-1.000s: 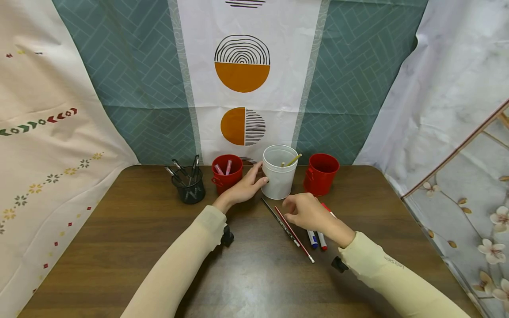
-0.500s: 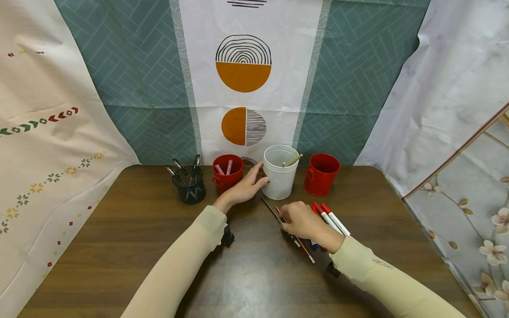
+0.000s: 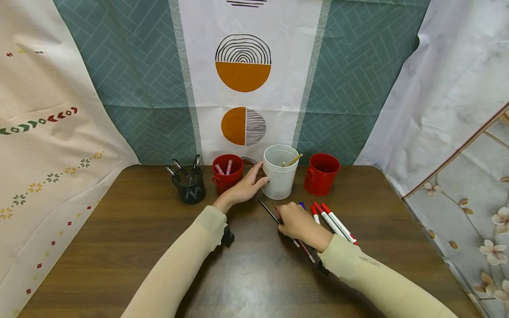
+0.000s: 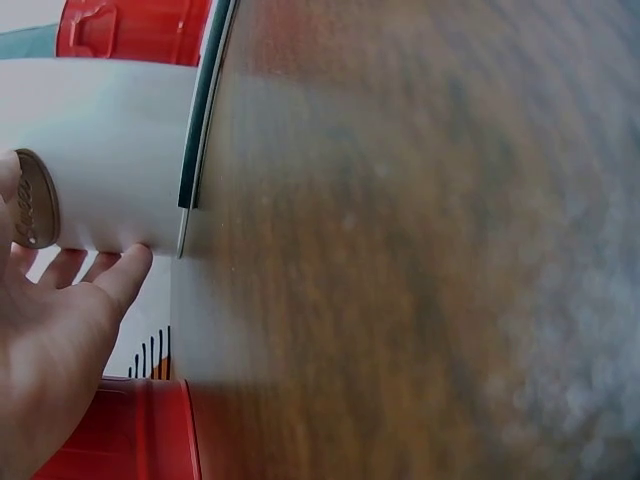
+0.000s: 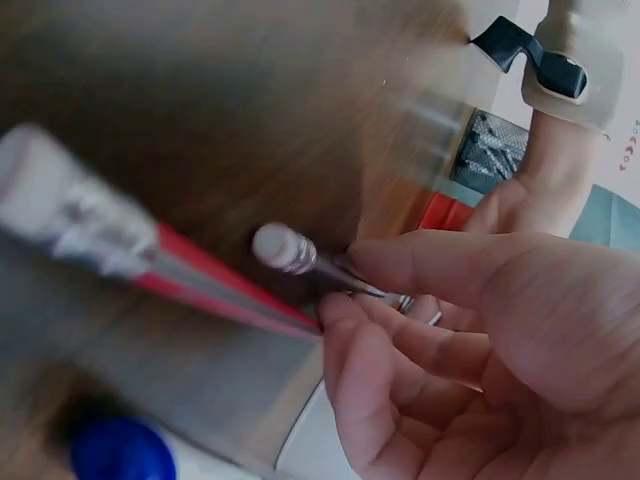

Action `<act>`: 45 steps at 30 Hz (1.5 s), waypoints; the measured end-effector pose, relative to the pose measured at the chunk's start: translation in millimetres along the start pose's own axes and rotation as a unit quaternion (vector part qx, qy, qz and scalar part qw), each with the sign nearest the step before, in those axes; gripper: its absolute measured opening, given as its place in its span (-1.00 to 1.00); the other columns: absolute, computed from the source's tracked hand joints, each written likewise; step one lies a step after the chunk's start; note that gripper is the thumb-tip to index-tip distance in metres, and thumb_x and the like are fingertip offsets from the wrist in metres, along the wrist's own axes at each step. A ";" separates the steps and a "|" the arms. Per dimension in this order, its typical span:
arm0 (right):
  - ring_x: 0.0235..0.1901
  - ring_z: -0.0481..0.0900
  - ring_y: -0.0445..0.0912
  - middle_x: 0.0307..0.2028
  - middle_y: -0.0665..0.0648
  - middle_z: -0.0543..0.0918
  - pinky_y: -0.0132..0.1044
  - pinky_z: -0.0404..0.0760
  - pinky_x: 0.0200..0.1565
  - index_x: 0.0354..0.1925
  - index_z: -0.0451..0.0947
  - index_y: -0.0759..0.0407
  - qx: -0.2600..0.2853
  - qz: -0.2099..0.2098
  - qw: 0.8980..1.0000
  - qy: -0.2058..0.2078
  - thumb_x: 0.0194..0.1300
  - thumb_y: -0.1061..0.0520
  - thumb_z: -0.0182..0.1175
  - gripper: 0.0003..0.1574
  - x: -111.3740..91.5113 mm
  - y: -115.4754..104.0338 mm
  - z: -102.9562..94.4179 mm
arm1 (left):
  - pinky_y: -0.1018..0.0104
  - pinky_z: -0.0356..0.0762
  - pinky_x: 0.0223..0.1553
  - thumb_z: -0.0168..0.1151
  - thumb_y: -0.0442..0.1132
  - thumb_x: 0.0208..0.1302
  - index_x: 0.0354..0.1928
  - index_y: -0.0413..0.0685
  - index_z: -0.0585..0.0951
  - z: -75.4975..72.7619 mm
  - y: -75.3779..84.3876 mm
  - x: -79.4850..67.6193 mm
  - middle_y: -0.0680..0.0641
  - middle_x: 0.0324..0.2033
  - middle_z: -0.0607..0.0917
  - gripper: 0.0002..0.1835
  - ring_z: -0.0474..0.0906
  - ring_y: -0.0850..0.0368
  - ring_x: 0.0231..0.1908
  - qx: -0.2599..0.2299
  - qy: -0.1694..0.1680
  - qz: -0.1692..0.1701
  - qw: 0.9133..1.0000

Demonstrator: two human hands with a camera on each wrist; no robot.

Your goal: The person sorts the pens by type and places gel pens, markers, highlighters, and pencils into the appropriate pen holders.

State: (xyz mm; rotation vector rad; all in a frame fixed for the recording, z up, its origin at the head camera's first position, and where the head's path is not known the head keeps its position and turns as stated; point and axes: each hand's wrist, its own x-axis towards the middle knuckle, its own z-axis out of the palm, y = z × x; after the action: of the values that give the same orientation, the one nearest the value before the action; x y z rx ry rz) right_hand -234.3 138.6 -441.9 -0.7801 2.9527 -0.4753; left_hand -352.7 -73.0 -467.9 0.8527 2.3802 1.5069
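Observation:
The left hand (image 3: pixel 244 187) holds the white bucket (image 3: pixel 277 181) from its left side; in the left wrist view its fingers lie along the bucket's wall near a brown oval label (image 4: pixel 38 200). A yellow pencil (image 3: pixel 295 160) and the end of another stick up inside. The right hand (image 3: pixel 300 223) pinches a black pencil (image 3: pixel 268 210) between thumb and fingers, low over the table; the pencil's eraser end (image 5: pixel 275 245) points at the right wrist camera. Beside it lies a red-striped pencil (image 5: pixel 215 280) with a white eraser, partly hidden under the hand in the head view.
Red-capped markers (image 3: pixel 338 225) and a blue-capped marker (image 3: pixel 302 205) lie right of the right hand. A red bucket (image 3: pixel 322 179) stands right of the white one. Left are a red bucket (image 3: pixel 226 179) with pink sticks and a black mesh cup (image 3: pixel 191 192) with pens.
The right hand has come down and left from above the pencils and now pinches the black pencil, whose tip has shifted slightly left. The left hand stays on the white bucket.

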 end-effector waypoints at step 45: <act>-0.24 0.74 0.02 -0.21 0.30 0.65 0.01 0.82 -0.13 -0.03 0.53 0.35 0.350 -0.015 0.937 -0.009 0.37 0.43 0.21 -0.78 -34.1 90.1 -121.0 | -0.09 0.22 0.56 0.08 -0.04 0.66 0.68 0.03 0.01 0.6 -5.5 2.8 -0.17 0.59 0.17 -0.26 0.17 -0.14 0.58 -0.002 0.003 0.017 1.000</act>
State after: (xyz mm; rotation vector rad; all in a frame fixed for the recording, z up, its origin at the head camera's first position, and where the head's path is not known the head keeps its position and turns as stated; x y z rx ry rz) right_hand -262.5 263.6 -355.3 -0.7106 2.4466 -1.3924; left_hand -356.7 -72.7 -472.6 0.8945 2.3770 1.5282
